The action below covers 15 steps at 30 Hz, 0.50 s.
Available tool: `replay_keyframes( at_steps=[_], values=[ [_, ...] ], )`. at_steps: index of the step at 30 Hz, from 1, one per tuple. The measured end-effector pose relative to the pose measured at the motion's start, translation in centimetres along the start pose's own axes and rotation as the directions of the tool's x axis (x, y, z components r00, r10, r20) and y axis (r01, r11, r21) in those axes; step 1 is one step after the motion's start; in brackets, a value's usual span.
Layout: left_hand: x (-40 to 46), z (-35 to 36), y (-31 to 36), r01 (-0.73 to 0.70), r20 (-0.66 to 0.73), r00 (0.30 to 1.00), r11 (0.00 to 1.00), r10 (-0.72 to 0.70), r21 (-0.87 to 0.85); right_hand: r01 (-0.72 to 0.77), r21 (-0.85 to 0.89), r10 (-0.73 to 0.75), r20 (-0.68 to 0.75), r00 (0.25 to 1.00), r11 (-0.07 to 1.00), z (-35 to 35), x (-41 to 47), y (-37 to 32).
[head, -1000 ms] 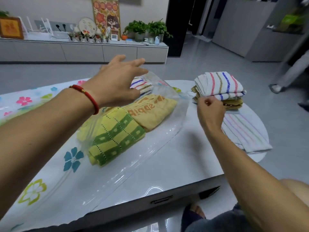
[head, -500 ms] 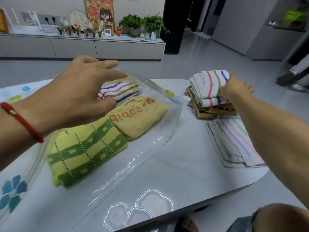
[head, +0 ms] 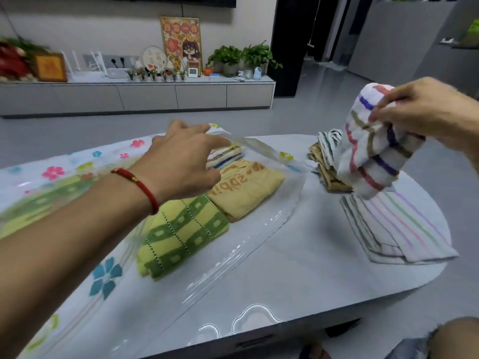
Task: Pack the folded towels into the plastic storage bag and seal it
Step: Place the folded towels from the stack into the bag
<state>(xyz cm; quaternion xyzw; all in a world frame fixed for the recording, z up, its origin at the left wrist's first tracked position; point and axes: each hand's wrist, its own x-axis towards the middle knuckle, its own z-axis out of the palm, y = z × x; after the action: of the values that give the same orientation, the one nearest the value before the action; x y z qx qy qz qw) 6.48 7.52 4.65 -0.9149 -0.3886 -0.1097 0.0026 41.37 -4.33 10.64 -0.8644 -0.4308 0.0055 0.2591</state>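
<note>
clear plastic storage bag [head: 241, 244] lies on the table [head: 311, 268], its flap lifted by my left hand [head: 181, 161], fingers lightly pinching. my right hand [head: 425, 112] grips the striped towel [head: 373, 154] in the air; i'd slide it in flat beside the packed towels [head: 207, 211].

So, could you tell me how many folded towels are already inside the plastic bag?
3 visible: a green-and-yellow towel nearest the camera, an orange lettered towel beyond it, and a striped towel at the far end, partly behind the left hand. Others may be hidden beneath.
</note>
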Motion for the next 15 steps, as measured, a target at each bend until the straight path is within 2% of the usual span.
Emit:
replay_keyframes(
  at_steps=[1,3,5,7,9,12,15],
  values=[
    [-0.1,-0.2,0.3,0.019,0.002,1.000,1.000,-0.019,-0.006,0.011,0.019,-0.011,0.039,0.999,1.000,-0.4,-2.7,-1.2],
    [-0.5,-0.3,0.7,0.035,-0.008,0.999,0.999,-0.035,0.025,0.058,0.061,-0.070,0.223,0.972,0.996,0.3,-7.6,-3.5],
    [-0.8,-0.4,0.8,0.046,-0.006,0.999,0.996,-0.046,0.071,0.097,0.102,-0.133,0.463,0.876,0.990,3.2,-10.9,-6.1],
    [-1.4,-0.6,0.8,0.062,0.008,0.998,0.995,-0.063,0.084,0.126,0.151,-0.193,0.598,0.778,0.980,7.0,-12.6,-8.6],
    [-2.4,-0.8,0.5,0.067,0.012,0.998,0.995,-0.069,0.077,0.105,0.240,-0.236,0.625,0.744,0.965,10.2,-12.9,-11.1],
    [-5.5,-0.7,-1.8,0.119,0.026,0.992,0.990,-0.122,0.072,0.077,0.332,-0.252,0.525,0.813,0.940,12.0,-11.8,-14.7],
    [-10.8,-0.4,-5.4,0.210,0.115,0.967,0.968,-0.226,0.140,0.019,0.434,-0.246,0.474,0.846,0.901,12.1,-11.3,-16.8]
  ],
)
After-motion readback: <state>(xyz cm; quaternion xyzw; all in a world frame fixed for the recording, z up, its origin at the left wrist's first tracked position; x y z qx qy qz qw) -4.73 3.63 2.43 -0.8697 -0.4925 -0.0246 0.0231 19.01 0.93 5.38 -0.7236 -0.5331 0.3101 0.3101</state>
